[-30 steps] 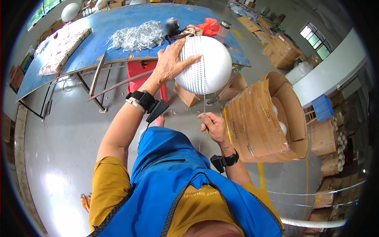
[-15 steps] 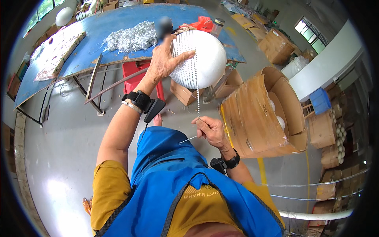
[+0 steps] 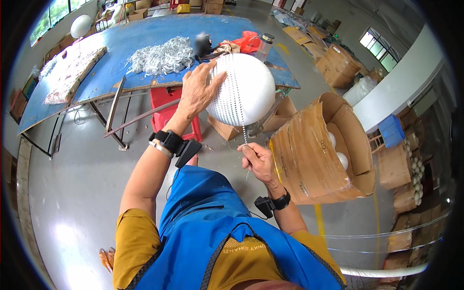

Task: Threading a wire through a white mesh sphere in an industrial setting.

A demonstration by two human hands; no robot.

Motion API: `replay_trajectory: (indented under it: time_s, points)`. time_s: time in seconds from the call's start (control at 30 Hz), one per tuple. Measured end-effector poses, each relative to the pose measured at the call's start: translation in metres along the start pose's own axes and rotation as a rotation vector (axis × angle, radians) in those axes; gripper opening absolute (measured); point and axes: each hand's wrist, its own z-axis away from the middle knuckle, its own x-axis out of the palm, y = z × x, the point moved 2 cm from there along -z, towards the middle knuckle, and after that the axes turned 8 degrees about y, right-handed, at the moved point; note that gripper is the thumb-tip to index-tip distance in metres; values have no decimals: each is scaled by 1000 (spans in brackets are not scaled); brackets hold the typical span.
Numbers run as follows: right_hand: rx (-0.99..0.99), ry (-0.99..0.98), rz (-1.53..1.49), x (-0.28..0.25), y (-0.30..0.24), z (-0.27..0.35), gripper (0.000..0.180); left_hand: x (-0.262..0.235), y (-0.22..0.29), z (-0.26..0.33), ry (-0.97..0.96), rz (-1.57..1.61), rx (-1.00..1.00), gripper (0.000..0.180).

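Observation:
A large white ball (image 3: 256, 89) is in front of me, its left part covered with rows of small silvery beads. My left hand (image 3: 197, 89) holds the ball's left side, fingers spread over the beaded rows and thumb toward the front. What bears the ball from behind or below is hidden. From the ball's lower front a bead string (image 3: 245, 134) runs down taut to my right hand (image 3: 258, 162). That hand is closed, pinching the string between thumb and fingers, and a thin loose end hangs below it.
Beyond the ball stands a blue table (image 3: 145, 29) with a heap of silvery strands (image 3: 164, 55), a red bag (image 3: 249, 42) and a lidded jar (image 3: 264, 46). Under it is a red stool (image 3: 162, 99). A big open carton (image 3: 309, 154) holding white balls stands close by my right hand.
The ball sits a little lower in view and has turned slightly. My left thumb has drawn back leftward across the beads. The string between ball and right hand is shorter.

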Motion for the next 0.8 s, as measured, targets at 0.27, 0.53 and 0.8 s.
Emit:
replay_trajectory:
  time_s: [0.27,0.53,0.8]
  points:
    - [-37,-21,-20,0,2,7,23,-8,15,2,-99,90,-96,89]
    - [59,-84,-26,-23,8,50,21,-10,-5,-17,76,-78,-21,88]
    - [70,-61,4,-26,17,41,21,-11,11,-16,151,66,-15,65]
